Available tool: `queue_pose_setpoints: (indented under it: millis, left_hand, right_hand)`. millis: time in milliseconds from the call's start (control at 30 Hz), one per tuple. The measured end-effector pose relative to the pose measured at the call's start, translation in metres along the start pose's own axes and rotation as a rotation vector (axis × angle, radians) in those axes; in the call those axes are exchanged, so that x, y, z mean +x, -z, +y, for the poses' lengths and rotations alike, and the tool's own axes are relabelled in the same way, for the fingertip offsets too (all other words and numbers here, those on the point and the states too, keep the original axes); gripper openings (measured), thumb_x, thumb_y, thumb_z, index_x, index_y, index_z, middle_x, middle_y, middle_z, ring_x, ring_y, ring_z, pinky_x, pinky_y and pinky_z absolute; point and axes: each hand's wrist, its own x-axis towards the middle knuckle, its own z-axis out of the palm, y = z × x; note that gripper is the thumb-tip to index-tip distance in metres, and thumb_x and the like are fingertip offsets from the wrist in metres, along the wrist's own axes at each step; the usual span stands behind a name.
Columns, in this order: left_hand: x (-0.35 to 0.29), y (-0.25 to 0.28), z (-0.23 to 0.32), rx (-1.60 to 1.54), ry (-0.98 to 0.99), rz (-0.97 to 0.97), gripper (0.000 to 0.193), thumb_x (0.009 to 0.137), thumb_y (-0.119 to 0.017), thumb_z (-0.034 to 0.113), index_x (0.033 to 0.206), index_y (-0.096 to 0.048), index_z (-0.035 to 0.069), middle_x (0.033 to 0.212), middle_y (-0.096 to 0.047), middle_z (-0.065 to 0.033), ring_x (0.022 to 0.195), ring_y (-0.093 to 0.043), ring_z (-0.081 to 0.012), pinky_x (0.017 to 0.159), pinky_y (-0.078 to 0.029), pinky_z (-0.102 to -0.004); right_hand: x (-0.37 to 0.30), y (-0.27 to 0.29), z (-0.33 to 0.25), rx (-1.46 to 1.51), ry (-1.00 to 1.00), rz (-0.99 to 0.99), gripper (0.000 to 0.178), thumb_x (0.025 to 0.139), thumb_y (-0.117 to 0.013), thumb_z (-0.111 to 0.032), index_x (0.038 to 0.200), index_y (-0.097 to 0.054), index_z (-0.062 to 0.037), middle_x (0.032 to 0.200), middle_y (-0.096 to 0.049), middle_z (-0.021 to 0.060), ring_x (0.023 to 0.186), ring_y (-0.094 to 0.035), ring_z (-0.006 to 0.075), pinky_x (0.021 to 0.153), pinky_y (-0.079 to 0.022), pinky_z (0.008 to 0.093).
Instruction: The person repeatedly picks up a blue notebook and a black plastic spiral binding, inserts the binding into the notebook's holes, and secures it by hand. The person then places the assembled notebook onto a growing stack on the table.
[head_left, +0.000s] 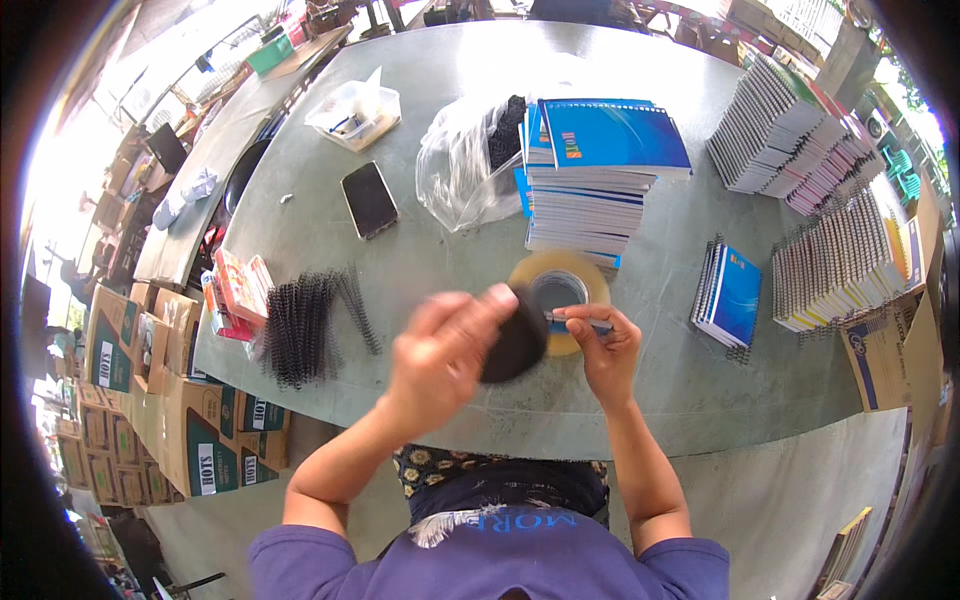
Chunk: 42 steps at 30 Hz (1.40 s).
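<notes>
- Left hand (440, 355) clamped on dark round blurred object (515, 345), near table's front edge.
- Right hand (605, 345) pinching small blue pen-like tool (575, 320) over tan tape roll (560, 290).
- Step: working the two together; next needs steady alignment.

Single view, head-mounted, wide fisheye. It looks steeply down and forward over the surface (400, 250) from its near edge, close above the hands (440, 355). Forearms enter from the lower edge. The far edge lies toward the frame's top; straight edges bow near the rim. No second view to compare.
</notes>
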Motion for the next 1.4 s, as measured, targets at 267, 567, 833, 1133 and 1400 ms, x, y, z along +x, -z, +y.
queue_pose_setpoints:
  millis: [267, 567, 833, 1133, 1400]
  left_hand:
    - [0.011, -0.002, 0.006, -0.044, 0.006, 0.097, 0.041, 0.076, -0.064, -0.003, 0.114, -0.064, 0.013, 0.093, -0.061, -0.013, 0.072, -0.063, -0.0261, 0.066, -0.053, -0.0332]
    - [0.017, -0.005, 0.008, -0.004, -0.03, 0.086, 0.045, 0.074, -0.064, 0.001, 0.117, -0.061, 0.014, 0.091, -0.061, -0.0098, 0.071, -0.063, -0.0267, 0.057, -0.053, -0.0338]
    - [-0.031, -0.027, 0.013, -0.262, 0.318, -0.416, 0.03, 0.08, -0.068, 0.011, 0.105, -0.052, 0.006, 0.09, -0.059, -0.0141, 0.073, -0.06, -0.0334, 0.065, -0.05, -0.0392]
    - [0.011, -0.033, -0.014, 0.115, -0.125, -0.313, 0.027, 0.071, -0.071, 0.013, 0.095, -0.058, 0.009, 0.089, -0.06, -0.0081, 0.085, -0.058, -0.024, 0.077, -0.041, -0.0367]
    - [0.019, -0.025, -0.002, 0.203, -0.168, -0.326, 0.022, 0.077, -0.067, 0.018, 0.096, -0.059, 0.01, 0.079, -0.06, -0.0058, 0.081, -0.059, -0.0226, 0.074, -0.042, -0.0354]
  right_hand:
    - [-0.001, 0.001, -0.003, 0.066, 0.022, -0.046, 0.022, 0.093, -0.056, -0.019, 0.098, -0.062, 0.0024, 0.094, -0.068, 0.0118, 0.088, -0.062, 0.0156, 0.08, -0.047, 0.0269]
    - [-0.001, -0.004, 0.011, 0.297, 0.054, -0.017, 0.043, 0.098, -0.044, -0.035, 0.114, -0.054, 0.0028, 0.096, -0.066, 0.0164, 0.088, -0.062, 0.0186, 0.082, -0.046, 0.029]
    - [-0.001, -0.002, 0.005, 0.049, 0.013, -0.027, 0.03, 0.088, -0.063, -0.022, 0.107, -0.061, 0.0, 0.093, -0.067, 0.0121, 0.087, -0.062, 0.0161, 0.081, -0.047, 0.0294]
    - [0.012, 0.003, -0.046, -0.918, 0.339, -0.128, 0.021, 0.066, -0.072, -0.002, 0.086, -0.068, -0.0082, 0.088, -0.067, 0.0054, 0.084, -0.062, 0.0259, 0.071, -0.049, 0.0336]
    - [0.005, -0.005, -0.058, -0.251, -0.282, -0.105, 0.019, 0.075, -0.064, 0.01, 0.092, -0.064, 0.0006, 0.101, -0.06, 0.0109, 0.062, -0.066, 0.0191, 0.049, -0.051, 0.025]
